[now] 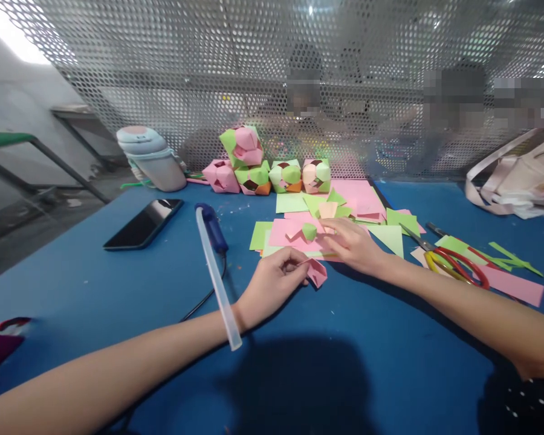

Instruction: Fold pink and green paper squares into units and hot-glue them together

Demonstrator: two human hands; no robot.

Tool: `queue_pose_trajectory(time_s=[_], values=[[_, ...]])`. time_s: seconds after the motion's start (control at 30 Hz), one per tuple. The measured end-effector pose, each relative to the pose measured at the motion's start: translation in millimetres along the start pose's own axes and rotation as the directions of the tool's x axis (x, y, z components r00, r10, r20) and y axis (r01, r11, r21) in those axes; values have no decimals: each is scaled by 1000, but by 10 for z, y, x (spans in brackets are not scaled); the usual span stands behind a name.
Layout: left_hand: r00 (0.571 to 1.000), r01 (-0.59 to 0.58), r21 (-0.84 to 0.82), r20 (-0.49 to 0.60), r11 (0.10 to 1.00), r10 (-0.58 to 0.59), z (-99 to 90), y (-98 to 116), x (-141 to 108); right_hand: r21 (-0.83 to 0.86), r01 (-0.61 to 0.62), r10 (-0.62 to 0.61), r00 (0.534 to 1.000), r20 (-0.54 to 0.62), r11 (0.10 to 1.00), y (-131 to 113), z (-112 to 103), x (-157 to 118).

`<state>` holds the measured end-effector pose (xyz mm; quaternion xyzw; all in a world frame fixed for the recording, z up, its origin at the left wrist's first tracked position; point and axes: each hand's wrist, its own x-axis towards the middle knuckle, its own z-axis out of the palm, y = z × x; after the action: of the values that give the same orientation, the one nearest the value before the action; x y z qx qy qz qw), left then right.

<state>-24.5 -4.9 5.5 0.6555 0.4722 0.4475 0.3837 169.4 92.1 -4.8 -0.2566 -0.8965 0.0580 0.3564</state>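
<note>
My left hand (274,279) pinched the folded pink piece (317,273) just in front of the paper pile (281,232). My right hand (357,246), apart from the left, was over the pile near the small green fold (309,231); I couldn't tell whether it gripped anything. Scissors (430,246) lay right of the pile, paper cubes (286,176) behind it.

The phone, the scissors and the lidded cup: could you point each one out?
Phone (144,225): head view, middle of its dark screen.
Scissors (428,246): head view, metal beside the handles.
Lidded cup (163,170): head view, side of its pale body.
</note>
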Motion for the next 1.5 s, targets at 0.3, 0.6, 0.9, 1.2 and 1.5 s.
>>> queue_pose_trajectory(time_s=[0.3,0.6,0.9,1.2,1.5], values=[[987,147,-229,99,962,-127,123,-161,24,-288,-203,203,979,-29,936,742,-320,276],[970,161,-56,196,985,-147,86,-125,37,-382,-341,397,915,77,859,1337,-224,809],[959,199,-27,213,980,-189,83,-29,46,-334,-412,472,873,121,848,1463,-130,899],[954,191,4,235,982,-187,70,-59,53,-317,-511,570,812,127,799,1640,-282,835],[952,205,-42,242,978,-189,66,-66,58,-282,-612,663,734,146,739,1505,-950,289]])
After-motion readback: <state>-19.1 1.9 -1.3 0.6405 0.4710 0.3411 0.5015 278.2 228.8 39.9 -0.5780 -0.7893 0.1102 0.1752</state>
